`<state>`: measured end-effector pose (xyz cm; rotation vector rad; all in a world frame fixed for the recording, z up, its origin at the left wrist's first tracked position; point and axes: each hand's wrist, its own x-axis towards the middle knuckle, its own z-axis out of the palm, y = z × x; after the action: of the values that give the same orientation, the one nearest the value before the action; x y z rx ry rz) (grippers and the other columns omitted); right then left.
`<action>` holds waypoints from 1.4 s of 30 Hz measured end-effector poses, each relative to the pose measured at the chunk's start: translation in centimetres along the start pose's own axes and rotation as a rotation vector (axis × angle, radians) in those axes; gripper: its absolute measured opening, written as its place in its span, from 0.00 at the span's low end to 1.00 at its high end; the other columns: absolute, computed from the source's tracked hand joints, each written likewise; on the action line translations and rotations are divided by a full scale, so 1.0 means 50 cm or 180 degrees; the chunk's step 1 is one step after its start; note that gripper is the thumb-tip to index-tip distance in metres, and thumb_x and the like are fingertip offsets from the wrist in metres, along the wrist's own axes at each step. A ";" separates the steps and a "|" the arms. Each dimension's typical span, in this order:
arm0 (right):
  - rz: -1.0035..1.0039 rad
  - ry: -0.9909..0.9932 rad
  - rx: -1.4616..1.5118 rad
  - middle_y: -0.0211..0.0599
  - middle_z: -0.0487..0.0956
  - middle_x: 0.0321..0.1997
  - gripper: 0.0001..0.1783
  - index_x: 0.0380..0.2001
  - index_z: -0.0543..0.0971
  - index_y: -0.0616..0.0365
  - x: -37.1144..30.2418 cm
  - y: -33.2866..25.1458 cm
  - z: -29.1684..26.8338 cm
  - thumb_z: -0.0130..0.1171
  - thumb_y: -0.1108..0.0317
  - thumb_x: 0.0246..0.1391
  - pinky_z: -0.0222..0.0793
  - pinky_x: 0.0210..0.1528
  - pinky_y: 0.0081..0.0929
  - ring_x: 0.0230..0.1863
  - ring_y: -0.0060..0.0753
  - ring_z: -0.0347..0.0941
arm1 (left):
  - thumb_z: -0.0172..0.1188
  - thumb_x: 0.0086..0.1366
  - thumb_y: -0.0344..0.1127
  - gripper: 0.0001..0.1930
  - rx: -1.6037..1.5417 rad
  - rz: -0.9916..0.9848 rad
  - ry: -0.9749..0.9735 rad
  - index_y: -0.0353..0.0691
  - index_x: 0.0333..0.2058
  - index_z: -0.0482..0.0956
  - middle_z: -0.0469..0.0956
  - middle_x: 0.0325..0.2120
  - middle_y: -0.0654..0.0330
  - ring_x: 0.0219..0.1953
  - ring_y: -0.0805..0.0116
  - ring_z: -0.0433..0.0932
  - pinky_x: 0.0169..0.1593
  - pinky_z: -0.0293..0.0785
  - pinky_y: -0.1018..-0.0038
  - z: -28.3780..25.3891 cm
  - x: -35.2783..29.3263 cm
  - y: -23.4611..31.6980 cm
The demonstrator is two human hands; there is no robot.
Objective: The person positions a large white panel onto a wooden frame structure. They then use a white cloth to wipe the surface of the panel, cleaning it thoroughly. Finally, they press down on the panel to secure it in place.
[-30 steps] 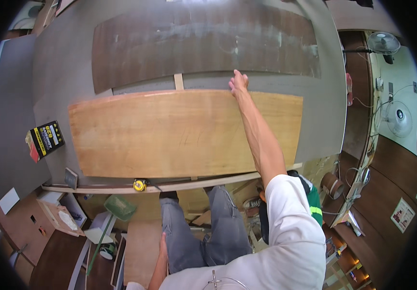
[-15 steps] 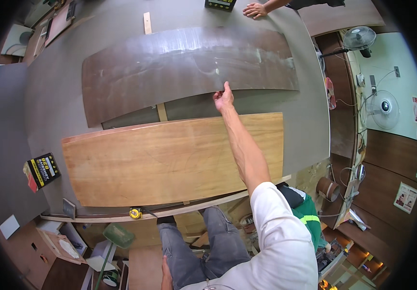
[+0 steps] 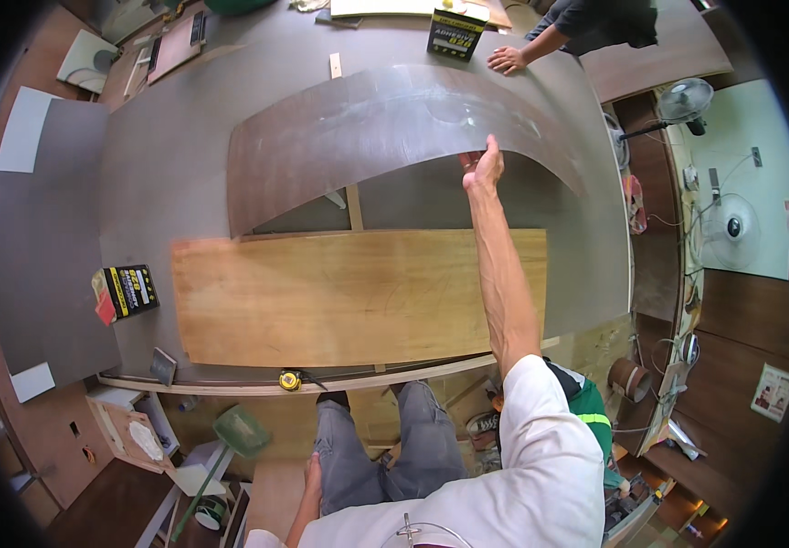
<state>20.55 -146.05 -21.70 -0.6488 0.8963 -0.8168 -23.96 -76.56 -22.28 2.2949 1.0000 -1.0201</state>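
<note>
My right hand [image 3: 483,169] reaches far forward, thumb on top and fingers underneath, pinching the near edge of a thin, glossy brown laminate sheet [image 3: 367,119]. The sheet arches upward where I grip it, while its left end droops toward the table. Between me and the sheet, a pale wooden plywood panel [image 3: 358,297] lies flat. Below the lifted edge a narrow wood strip [image 3: 355,208] shows on the grey table surface [image 3: 166,164]. My left hand [image 3: 313,470] hangs low against my left thigh, its fingers lying along the trouser leg, with nothing visible in it.
A yellow tape measure [image 3: 290,379] sits on the near table edge. A black-and-yellow adhesive tin [image 3: 129,290] stands at left, another tin [image 3: 455,32] at the far side. Another person's hand [image 3: 506,60] rests on the table there. Fans [image 3: 732,226] are at right.
My right hand has raised the sheet's near edge and moved forward, so the sheet bows more and the gap under it is larger. The view has shifted, showing more of the far side.
</note>
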 end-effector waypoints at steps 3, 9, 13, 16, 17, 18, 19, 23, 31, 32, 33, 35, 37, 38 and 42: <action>-0.0408 0.0141 0.0037 0.39 0.75 0.48 0.21 0.51 0.72 0.54 -0.071 -0.121 0.094 0.57 0.58 0.57 0.80 0.36 0.42 0.43 0.42 0.77 | 0.60 0.63 0.44 0.25 0.0087 0.0806 0.0268 0.31 0.52 0.72 0.71 0.53 0.42 0.60 0.47 0.68 0.62 0.63 0.59 -0.030 0.028 0.081; -0.0685 0.0070 0.0178 0.42 0.77 0.43 0.19 0.47 0.72 0.62 -0.240 -0.233 0.322 0.56 0.63 0.54 0.82 0.30 0.35 0.37 0.41 0.80 | 0.58 0.65 0.33 0.19 -0.0618 0.2866 0.0946 0.29 0.52 0.72 0.67 0.57 0.41 0.62 0.45 0.64 0.64 0.60 0.58 -0.228 -0.006 0.456; -0.1629 -0.0133 0.0081 0.43 0.77 0.45 0.24 0.52 0.71 0.66 -0.337 -0.438 0.330 0.55 0.66 0.53 0.83 0.31 0.34 0.36 0.42 0.80 | 0.56 0.66 0.32 0.19 -0.0900 0.4939 0.0646 0.33 0.54 0.72 0.70 0.57 0.44 0.59 0.44 0.67 0.63 0.62 0.59 -0.399 -0.218 0.817; -0.2895 0.0133 -0.0050 0.43 0.79 0.40 0.22 0.52 0.71 0.68 -0.458 -0.523 0.351 0.54 0.69 0.54 0.81 0.33 0.34 0.39 0.40 0.80 | 0.59 0.63 0.33 0.20 -0.1032 0.6381 0.0462 0.38 0.54 0.73 0.70 0.57 0.47 0.58 0.45 0.70 0.60 0.66 0.58 -0.514 -0.465 1.001; -0.2703 0.0002 -0.0126 0.41 0.79 0.42 0.22 0.52 0.72 0.67 -0.516 -0.487 0.409 0.55 0.68 0.54 0.80 0.36 0.32 0.41 0.38 0.79 | 0.60 0.62 0.34 0.20 -0.0846 0.6599 0.0574 0.38 0.53 0.73 0.70 0.57 0.47 0.58 0.44 0.70 0.60 0.66 0.57 -0.577 -0.528 1.031; -0.2665 -0.0017 -0.0280 0.39 0.79 0.44 0.23 0.52 0.72 0.66 -0.567 -0.499 0.425 0.56 0.68 0.55 0.79 0.39 0.29 0.42 0.35 0.79 | 0.61 0.61 0.36 0.22 -0.0671 0.6958 0.0772 0.39 0.53 0.73 0.70 0.56 0.46 0.57 0.44 0.70 0.59 0.67 0.57 -0.603 -0.598 1.064; -0.2625 -0.0045 -0.0432 0.36 0.79 0.45 0.23 0.53 0.72 0.66 -0.620 -0.509 0.444 0.56 0.67 0.55 0.78 0.42 0.27 0.43 0.33 0.78 | 0.63 0.60 0.38 0.24 -0.0491 0.7300 0.0996 0.39 0.54 0.72 0.70 0.56 0.46 0.57 0.44 0.71 0.58 0.68 0.56 -0.623 -0.662 1.094; -0.3099 -0.0087 -0.0455 0.38 0.78 0.44 0.23 0.50 0.72 0.65 -0.802 -0.586 0.471 0.59 0.65 0.54 0.76 0.40 0.29 0.40 0.35 0.77 | 0.63 0.58 0.46 0.30 -0.0165 0.8045 0.2190 0.40 0.57 0.70 0.72 0.54 0.45 0.56 0.47 0.73 0.58 0.68 0.56 -0.645 -0.911 1.154; -0.3669 -0.0157 -0.0332 0.41 0.77 0.40 0.23 0.45 0.73 0.63 -0.997 -0.583 0.501 0.64 0.59 0.51 0.72 0.37 0.33 0.35 0.40 0.76 | 0.53 0.65 0.41 0.21 0.1167 0.6975 0.2331 0.42 0.55 0.74 0.80 0.42 0.44 0.43 0.49 0.81 0.48 0.75 0.55 -0.688 -1.054 1.159; -0.3695 -0.0209 -0.0350 0.41 0.76 0.39 0.24 0.44 0.73 0.62 -1.018 -0.580 0.499 0.65 0.58 0.50 0.71 0.37 0.33 0.34 0.40 0.75 | 0.48 0.68 0.39 0.16 0.1126 0.7104 0.2703 0.44 0.50 0.76 0.81 0.38 0.45 0.41 0.48 0.82 0.44 0.77 0.54 -0.690 -1.037 1.190; -0.3729 -0.0239 -0.0374 0.41 0.76 0.39 0.24 0.44 0.73 0.62 -1.027 -0.580 0.492 0.66 0.58 0.50 0.71 0.37 0.34 0.34 0.41 0.75 | 0.49 0.68 0.41 0.16 0.1050 0.7051 0.2800 0.45 0.50 0.77 0.82 0.37 0.45 0.41 0.48 0.82 0.44 0.76 0.54 -0.690 -1.022 1.203; -0.3530 -0.0509 -0.0559 0.43 0.76 0.38 0.24 0.43 0.73 0.62 -1.039 -0.579 0.476 0.66 0.57 0.49 0.70 0.36 0.35 0.32 0.43 0.75 | 0.50 0.68 0.44 0.16 0.0900 0.6919 0.3006 0.47 0.48 0.78 0.82 0.36 0.46 0.42 0.47 0.81 0.46 0.76 0.54 -0.701 -0.994 1.217; -0.3699 -0.0805 -0.0966 0.45 0.75 0.43 0.30 0.47 0.71 0.61 -1.014 -0.580 0.458 0.68 0.53 0.47 0.69 0.41 0.42 0.37 0.48 0.74 | 0.51 0.66 0.44 0.16 0.0407 0.6660 0.2486 0.40 0.44 0.78 0.81 0.36 0.43 0.42 0.45 0.81 0.47 0.75 0.54 -0.710 -0.984 1.197; -0.4003 -0.0871 -0.1146 0.46 0.75 0.44 0.32 0.49 0.71 0.60 -1.005 -0.575 0.441 0.69 0.51 0.47 0.68 0.44 0.44 0.40 0.49 0.73 | 0.52 0.66 0.44 0.17 0.0165 0.6534 0.2232 0.37 0.41 0.78 0.81 0.37 0.41 0.43 0.44 0.80 0.48 0.74 0.54 -0.717 -0.976 1.195; -0.4818 -0.1723 -0.2103 0.50 0.72 0.57 0.44 0.61 0.66 0.60 -1.086 -0.520 0.397 0.70 0.48 0.46 0.64 0.58 0.49 0.56 0.56 0.69 | 0.51 0.66 0.55 0.29 -0.0654 0.6174 0.2631 0.29 0.46 0.77 0.78 0.41 0.35 0.46 0.37 0.77 0.52 0.71 0.52 -0.804 -0.845 1.215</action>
<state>8.72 -111.91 30.42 -2.1196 -0.0174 -1.5334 20.59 -109.08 41.36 2.0768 -0.9845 0.7927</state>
